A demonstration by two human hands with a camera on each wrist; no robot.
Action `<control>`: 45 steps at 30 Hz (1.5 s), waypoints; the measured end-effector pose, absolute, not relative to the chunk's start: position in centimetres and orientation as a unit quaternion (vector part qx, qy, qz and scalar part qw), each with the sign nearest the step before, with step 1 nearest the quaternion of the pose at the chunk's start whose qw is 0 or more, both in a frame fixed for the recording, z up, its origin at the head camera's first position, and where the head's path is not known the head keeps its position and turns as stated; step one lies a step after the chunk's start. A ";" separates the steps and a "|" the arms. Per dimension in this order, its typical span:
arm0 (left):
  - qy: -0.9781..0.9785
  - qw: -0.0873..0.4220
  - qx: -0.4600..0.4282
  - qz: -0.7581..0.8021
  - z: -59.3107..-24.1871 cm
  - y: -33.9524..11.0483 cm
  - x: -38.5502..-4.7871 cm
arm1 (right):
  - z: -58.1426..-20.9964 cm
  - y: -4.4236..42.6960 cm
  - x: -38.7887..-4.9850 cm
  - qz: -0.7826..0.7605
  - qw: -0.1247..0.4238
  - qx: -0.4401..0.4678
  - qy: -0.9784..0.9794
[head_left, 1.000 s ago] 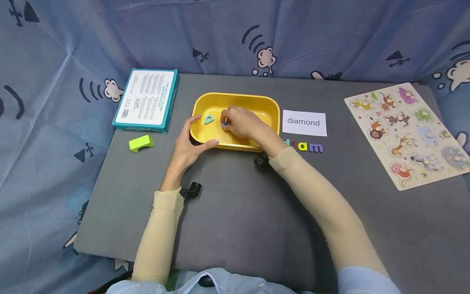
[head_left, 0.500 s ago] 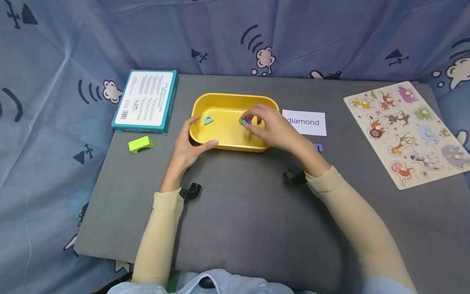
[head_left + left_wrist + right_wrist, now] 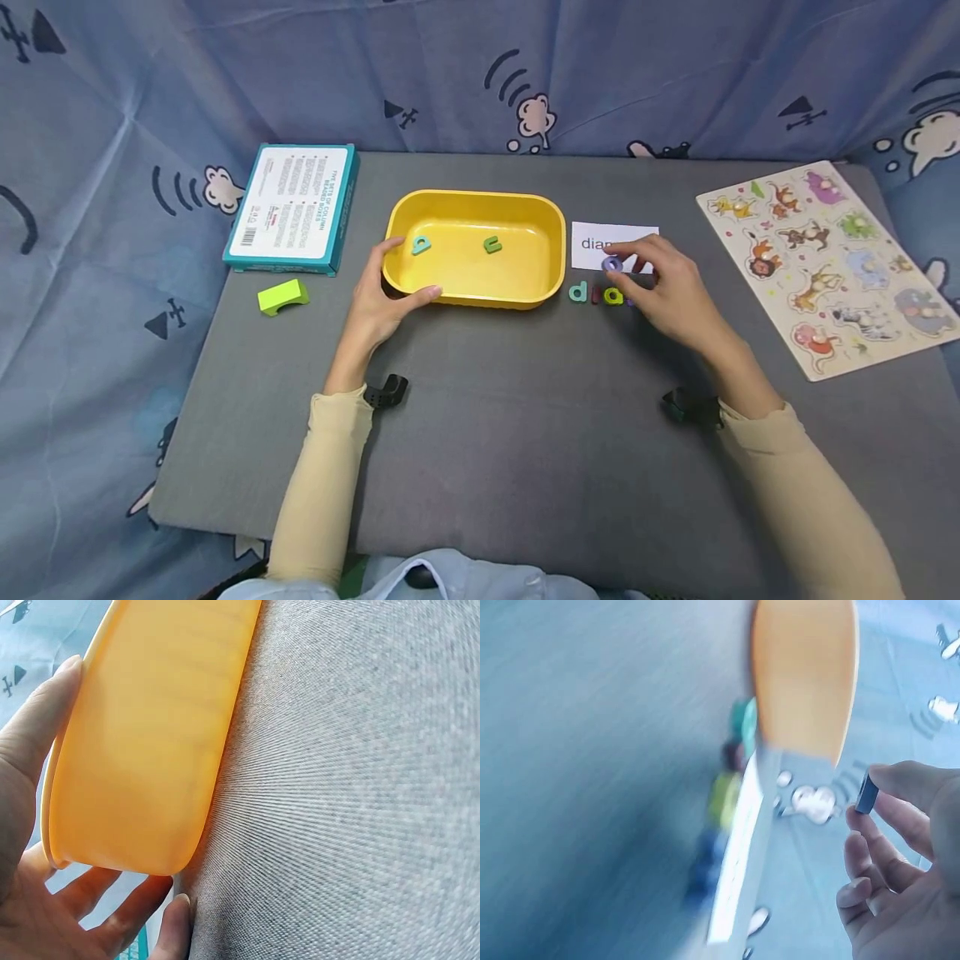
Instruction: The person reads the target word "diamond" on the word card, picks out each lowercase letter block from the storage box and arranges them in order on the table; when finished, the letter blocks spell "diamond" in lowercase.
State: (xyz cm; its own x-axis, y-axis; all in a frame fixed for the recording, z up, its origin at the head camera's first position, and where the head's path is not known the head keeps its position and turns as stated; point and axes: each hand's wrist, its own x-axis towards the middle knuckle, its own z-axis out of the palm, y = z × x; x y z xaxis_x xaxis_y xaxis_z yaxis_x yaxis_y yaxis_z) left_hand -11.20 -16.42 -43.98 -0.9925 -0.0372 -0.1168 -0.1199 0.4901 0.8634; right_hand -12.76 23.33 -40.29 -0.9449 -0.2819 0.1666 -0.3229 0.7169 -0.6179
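Note:
My right hand (image 3: 670, 287) pinches a small purple letter "o" (image 3: 612, 264) between thumb and fingers, above the lower edge of the white word card (image 3: 585, 244). Below the card lies a row of letters: a teal "d" (image 3: 577, 292), a dark red letter (image 3: 596, 294), a yellow "a" (image 3: 613, 297) and a purple one partly behind the hand. My left hand (image 3: 375, 300) holds the left corner of the yellow tray (image 3: 480, 297), thumb at the front rim. Inside the tray are a teal letter (image 3: 421, 245) and a green letter (image 3: 492, 244), standing apart.
A teal-edged box (image 3: 288, 204) lies at the back left, with a lime-green block (image 3: 282, 296) in front of it. An animal peg puzzle board (image 3: 832, 267) lies at the right. Grey cloth (image 3: 510, 433) covers the table, and a blue patterned curtain (image 3: 450, 75) stands behind.
My right hand has lifted the purple "o" out of the tray and carried it right, over the word card. The green letter now shows in the tray's middle. My left hand stays at the tray.

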 end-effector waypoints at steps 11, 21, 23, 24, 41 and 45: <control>0.865 0.045 -0.049 0.497 -43.9 -16.4 -11.3 | -42.6 28.9 -10.6 0.323 0.061 0.118 -0.937; 0.864 0.041 -0.046 0.499 -43.8 -16.3 -11.3 | -43.5 30.5 -10.1 0.300 0.038 0.089 -0.949; 0.864 0.041 -0.045 0.500 -43.8 -16.3 -11.3 | -43.6 30.6 -10.0 0.297 0.034 0.087 -0.950; 0.864 0.041 -0.045 0.501 -43.8 -16.3 -11.3 | -43.7 30.7 -10.0 0.294 0.033 0.085 -0.951; 0.863 0.044 -0.047 0.501 -43.9 -16.3 -11.2 | -43.9 30.2 -10.2 0.276 0.008 0.091 -0.957; 0.863 0.044 -0.047 0.501 -44.0 -16.3 -11.2 | -43.8 30.1 -10.3 0.268 -0.010 0.082 -0.960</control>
